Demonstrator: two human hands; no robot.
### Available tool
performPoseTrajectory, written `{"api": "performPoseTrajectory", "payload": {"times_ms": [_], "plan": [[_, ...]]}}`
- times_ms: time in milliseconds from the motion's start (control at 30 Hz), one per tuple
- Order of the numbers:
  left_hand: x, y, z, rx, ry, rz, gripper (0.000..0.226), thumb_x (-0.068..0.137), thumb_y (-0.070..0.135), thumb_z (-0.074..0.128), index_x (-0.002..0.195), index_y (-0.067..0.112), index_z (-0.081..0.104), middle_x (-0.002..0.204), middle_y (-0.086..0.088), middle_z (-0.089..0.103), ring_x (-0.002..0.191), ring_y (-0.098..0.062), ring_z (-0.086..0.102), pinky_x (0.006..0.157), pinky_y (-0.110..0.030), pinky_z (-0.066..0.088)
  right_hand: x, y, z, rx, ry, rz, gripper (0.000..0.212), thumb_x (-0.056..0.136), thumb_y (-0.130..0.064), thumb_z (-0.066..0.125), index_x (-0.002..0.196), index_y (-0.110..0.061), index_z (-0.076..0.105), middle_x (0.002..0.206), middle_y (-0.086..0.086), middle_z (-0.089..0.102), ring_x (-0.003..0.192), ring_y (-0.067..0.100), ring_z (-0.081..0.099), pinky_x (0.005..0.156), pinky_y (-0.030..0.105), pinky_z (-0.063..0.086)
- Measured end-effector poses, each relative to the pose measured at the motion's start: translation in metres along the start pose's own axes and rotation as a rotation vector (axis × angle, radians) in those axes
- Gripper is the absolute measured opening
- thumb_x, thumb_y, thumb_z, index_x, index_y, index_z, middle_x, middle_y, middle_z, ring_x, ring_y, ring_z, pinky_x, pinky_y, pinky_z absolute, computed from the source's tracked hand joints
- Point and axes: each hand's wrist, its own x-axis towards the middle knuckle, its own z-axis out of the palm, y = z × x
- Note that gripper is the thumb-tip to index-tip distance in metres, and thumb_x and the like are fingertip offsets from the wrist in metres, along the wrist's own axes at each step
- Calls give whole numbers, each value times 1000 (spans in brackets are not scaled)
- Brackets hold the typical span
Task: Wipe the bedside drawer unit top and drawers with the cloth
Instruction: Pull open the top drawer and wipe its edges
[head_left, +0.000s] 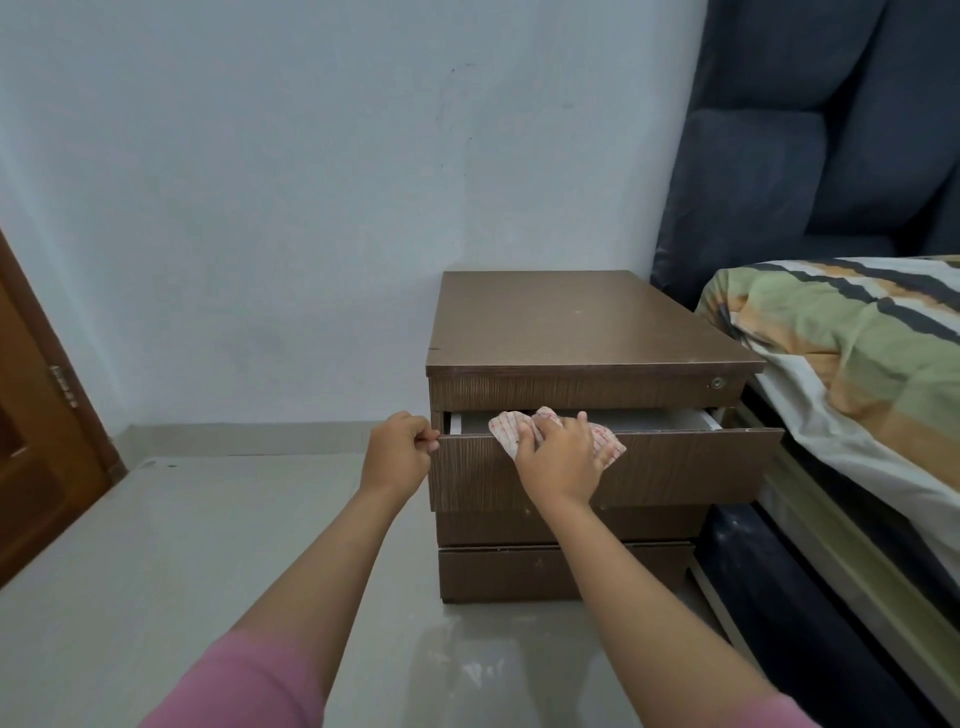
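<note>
The right hand (563, 457) presses the cloth (605, 441) on the open drawer's (675, 467) top edge, which runs left-right, while the left hand (397, 452) pinches its left corner.

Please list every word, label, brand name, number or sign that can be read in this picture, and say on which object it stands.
There are none: no readable text shows anywhere.
The bedside drawer unit bears no label.
The cloth shows only a red check pattern, no letters.
The bed cover carries only coloured stripes.
</note>
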Motion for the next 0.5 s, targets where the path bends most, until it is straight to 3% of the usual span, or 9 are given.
{"api": "performPoseTrajectory", "payload": {"times_ms": [167,500], "plan": [[-2,0,-1,18,-2,4,10,79,-4,61,71,-4,66,76,-9,60,68,-9,50,59,-10,35,9,21,-9,-27,30,25,37,96,-40,43,123,-23,60,134,7,55,141,25,27,113,58,8],[-3,0,1,24,19,30,9,78,-4,63,71,0,67,76,-10,62,70,-16,55,65,-24,41,20,55,-27,-41,40,47,34,95,-38,46,124,-29,59,137,7,51,143,25,21,109,66,4]]}}
